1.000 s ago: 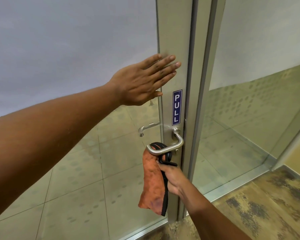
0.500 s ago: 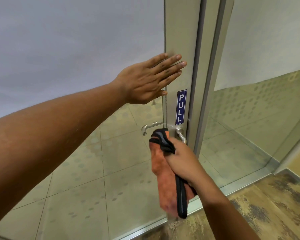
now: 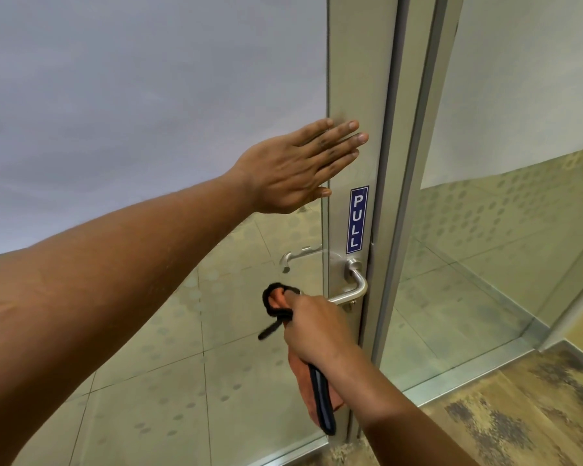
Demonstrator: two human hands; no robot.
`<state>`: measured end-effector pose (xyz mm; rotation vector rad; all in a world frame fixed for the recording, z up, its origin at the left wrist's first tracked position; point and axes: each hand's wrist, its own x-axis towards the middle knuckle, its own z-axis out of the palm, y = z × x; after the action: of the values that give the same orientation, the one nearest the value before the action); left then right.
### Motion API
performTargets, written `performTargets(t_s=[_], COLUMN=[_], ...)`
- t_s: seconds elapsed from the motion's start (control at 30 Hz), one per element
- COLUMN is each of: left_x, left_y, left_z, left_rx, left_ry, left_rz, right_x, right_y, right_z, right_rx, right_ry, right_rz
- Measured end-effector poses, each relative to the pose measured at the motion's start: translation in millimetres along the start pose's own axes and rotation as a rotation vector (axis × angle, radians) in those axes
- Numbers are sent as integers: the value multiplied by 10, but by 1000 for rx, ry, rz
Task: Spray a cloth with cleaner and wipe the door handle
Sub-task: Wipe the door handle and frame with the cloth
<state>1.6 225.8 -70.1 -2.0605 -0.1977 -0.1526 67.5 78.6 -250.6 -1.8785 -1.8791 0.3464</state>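
A silver lever door handle (image 3: 357,284) sits on the metal stile of a glass door, below a blue PULL sticker (image 3: 357,219). My right hand (image 3: 317,326) is closed around an orange cloth with black trim (image 3: 320,395), wrapped over the free end of the lever; the cloth's tail hangs below my wrist. My left hand (image 3: 293,169) lies flat with fingers straight against the door glass and stile above the sticker. No spray bottle is in view.
The door frame (image 3: 414,163) stands just right of the handle, with a fixed glass panel (image 3: 519,230) beyond it. A second lever (image 3: 295,255) shows through the glass on the far side. Patterned carpet (image 3: 519,415) covers the floor at lower right.
My right hand with the cloth has slid from the handle's pivot out to the lever's free end on the left, uncovering the bend. My left hand stays pressed on the door.
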Motion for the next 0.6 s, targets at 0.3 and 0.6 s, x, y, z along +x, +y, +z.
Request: performTargets(t_s=[0.3,0.6], left_x=[4,8], left_y=[7,6], left_z=[-30,-56], left_rx=[17,42], left_ry=[-7,-21], left_rz=[8,6], right_x=[18,424], right_y=[259,112], right_z=[-538,-454], right_rx=[246,230], right_ry=[-67,-273], right_rz=[218,248])
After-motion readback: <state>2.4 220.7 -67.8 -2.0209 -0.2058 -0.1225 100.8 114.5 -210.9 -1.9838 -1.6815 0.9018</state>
